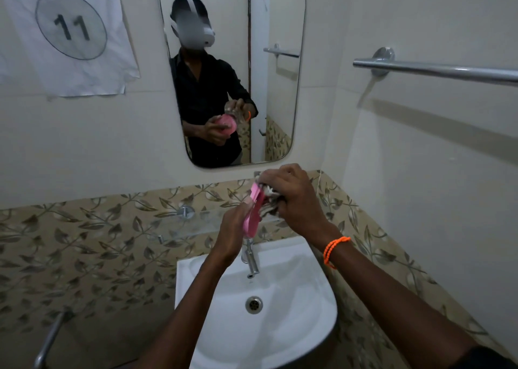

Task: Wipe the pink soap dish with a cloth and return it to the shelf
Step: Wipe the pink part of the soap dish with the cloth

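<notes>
Head view: left hand (234, 229) fingers grip the pink soap dish (253, 213) on edge, long axis near vertical, above the sink (314, 307). Right hand (291, 197) fingers bunch the cloth (269, 200) against its right face.

Soap dish (253, 211) between hands, above sink (294, 307); cloth (269, 200) right of dish; mirror (232, 68) behind.

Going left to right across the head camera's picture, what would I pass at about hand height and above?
Paper sheet marked 11 → mirror → left hand → pink soap dish → cloth → right hand → towel rail.
</notes>
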